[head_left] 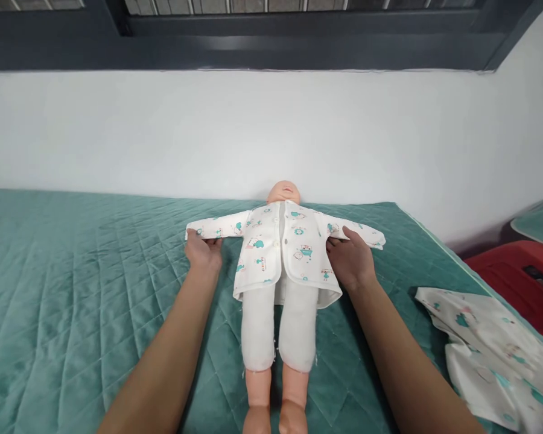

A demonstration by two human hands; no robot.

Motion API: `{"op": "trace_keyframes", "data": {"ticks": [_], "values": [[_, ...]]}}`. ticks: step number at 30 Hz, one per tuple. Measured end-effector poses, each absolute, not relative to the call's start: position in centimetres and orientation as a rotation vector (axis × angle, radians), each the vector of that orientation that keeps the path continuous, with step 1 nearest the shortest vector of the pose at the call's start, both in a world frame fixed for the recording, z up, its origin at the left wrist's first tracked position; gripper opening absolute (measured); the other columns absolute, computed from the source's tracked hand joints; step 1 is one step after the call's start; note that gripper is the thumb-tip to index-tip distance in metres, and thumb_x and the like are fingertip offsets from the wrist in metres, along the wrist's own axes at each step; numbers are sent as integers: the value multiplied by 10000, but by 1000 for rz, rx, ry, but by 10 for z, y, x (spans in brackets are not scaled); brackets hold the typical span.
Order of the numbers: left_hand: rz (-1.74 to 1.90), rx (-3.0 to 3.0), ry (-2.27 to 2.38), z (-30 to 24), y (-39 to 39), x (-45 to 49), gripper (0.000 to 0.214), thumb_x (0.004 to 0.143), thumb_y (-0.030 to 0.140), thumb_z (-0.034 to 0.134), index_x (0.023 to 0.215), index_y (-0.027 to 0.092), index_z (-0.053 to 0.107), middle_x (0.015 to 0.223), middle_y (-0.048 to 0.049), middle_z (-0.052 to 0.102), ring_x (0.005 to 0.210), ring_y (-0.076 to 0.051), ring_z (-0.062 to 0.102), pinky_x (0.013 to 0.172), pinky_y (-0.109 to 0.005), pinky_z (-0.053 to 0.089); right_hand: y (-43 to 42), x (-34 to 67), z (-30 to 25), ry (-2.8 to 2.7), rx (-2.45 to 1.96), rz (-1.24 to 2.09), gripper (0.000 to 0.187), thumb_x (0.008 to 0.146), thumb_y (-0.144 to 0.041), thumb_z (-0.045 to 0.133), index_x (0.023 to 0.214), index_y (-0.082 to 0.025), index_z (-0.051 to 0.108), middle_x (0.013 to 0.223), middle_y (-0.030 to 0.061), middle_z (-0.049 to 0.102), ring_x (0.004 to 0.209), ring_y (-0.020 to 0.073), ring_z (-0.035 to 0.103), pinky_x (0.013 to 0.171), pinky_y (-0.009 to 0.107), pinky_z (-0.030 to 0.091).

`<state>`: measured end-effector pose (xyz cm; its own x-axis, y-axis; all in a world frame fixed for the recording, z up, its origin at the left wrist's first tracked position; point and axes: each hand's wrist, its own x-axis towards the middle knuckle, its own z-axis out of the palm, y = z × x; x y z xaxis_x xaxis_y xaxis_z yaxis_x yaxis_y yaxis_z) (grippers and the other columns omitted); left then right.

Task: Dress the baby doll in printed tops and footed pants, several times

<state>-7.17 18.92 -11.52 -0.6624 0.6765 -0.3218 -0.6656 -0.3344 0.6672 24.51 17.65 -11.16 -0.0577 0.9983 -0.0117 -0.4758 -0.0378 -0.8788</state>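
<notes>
A baby doll (283,193) lies on its back on a green quilted bed cover (72,289), head toward the wall. It wears an open white printed jacket (294,247) with both sleeves spread sideways. My left hand (203,250) pinches the end of the doll's left-side sleeve (212,229). My right hand (350,259) rests with fingers closed on the jacket's edge under the other sleeve (362,234). The doll's white cloth thighs (276,328) and bare lower legs point toward me.
A second white printed garment (489,349) lies crumpled at the bed's right edge. Beyond that edge stands a red plastic object (511,277). A white wall (271,132) runs behind the bed, with a dark window frame above.
</notes>
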Motion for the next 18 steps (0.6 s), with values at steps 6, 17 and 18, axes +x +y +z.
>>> {"op": "trace_keyframes", "data": {"ticks": [6,17,18], "values": [[2143,-41,1061,-117,192,-75,227,1041,273,431,911,202,602,931,-7,720,935,-148,733,861,-335,629,184,270,-114,-680,-844,1370,145,848,-394,582,931,-277,605,1043,66,740,1093,257,690,977,467,596],[2209,136,1345,-122,191,-84,79,975,177,462,974,187,540,994,-57,665,937,-190,712,873,-422,621,192,287,-112,-411,-964,972,175,831,-311,549,982,-227,574,1063,41,703,1022,189,701,938,376,605],[2234,182,1411,-121,190,-85,79,961,157,476,1014,179,529,1028,-60,660,963,-184,702,915,-428,603,193,287,-114,-460,-999,862,217,828,-315,549,1025,-227,570,1159,51,685,1143,204,670,1034,410,557]]}}
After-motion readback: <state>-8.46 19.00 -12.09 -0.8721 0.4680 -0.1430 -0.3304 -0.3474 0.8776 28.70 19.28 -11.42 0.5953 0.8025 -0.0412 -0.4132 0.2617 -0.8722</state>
